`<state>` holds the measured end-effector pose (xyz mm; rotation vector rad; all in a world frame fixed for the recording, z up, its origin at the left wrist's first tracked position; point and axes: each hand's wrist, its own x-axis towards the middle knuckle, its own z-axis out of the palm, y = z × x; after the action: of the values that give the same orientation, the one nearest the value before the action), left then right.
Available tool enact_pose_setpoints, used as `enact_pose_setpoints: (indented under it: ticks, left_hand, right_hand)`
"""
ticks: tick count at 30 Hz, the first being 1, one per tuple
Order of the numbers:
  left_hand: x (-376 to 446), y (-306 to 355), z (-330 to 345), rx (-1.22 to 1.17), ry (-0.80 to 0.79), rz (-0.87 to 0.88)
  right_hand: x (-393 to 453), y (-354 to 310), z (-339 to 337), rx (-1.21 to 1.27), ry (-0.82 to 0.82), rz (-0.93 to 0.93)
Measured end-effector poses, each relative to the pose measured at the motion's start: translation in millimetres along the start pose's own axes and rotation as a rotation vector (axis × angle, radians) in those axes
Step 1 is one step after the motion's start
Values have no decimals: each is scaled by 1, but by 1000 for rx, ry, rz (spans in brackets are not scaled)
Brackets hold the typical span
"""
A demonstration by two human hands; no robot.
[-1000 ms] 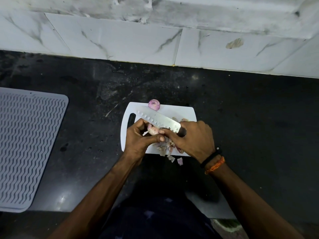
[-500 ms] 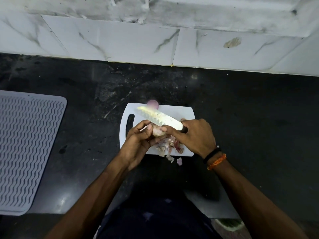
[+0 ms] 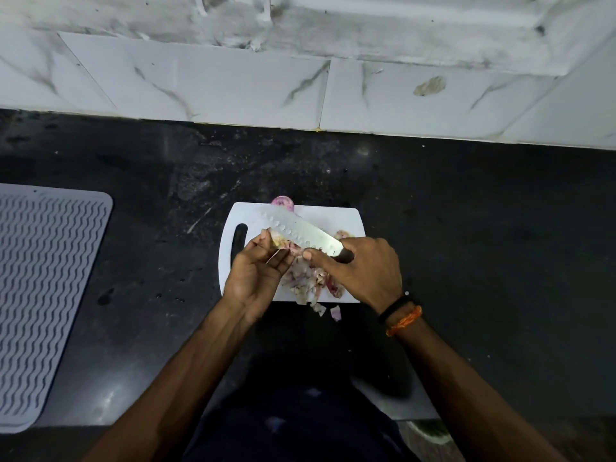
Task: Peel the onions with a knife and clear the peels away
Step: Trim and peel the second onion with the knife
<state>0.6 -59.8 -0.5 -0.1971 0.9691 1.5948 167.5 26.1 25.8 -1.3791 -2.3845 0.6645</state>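
A white cutting board (image 3: 336,218) lies on the black counter. Above it my left hand (image 3: 255,278) holds a small pale onion (image 3: 283,243) between thumb and fingertips. My right hand (image 3: 365,270) grips the dark handle of a knife (image 3: 300,231), whose dimpled blade points up-left across the onion; the right thumb presses against the onion. A pile of onion peels (image 3: 310,281) lies on the board under the hands. A purple onion (image 3: 282,201) sits at the board's far edge, partly hidden by the blade tip.
A grey ribbed mat (image 3: 43,288) covers the counter at the left. Two peel scraps (image 3: 328,310) lie on the counter just off the board's near edge. A white marble-tiled wall (image 3: 233,85) runs along the back.
My left hand has opened out and turned palm-up, shifting its hold on the onion. The knife blade has moved a little toward the board's far edge.
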Motion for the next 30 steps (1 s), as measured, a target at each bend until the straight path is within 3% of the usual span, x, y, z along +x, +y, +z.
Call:
enact_pose_setpoints:
  ticks: [8, 20, 30]
  left_hand:
    - [2, -5, -4, -183, -48, -58]
    - [-3, -8, -4, -90, -165, -1]
    - [-5, -4, -3, 112, -194, 153]
  right_hand:
    - [8, 10, -2, 50, -106, 127]
    - [10, -3, -2, 77, -97, 34]
    - [7, -10, -6, -91, 10, -59]
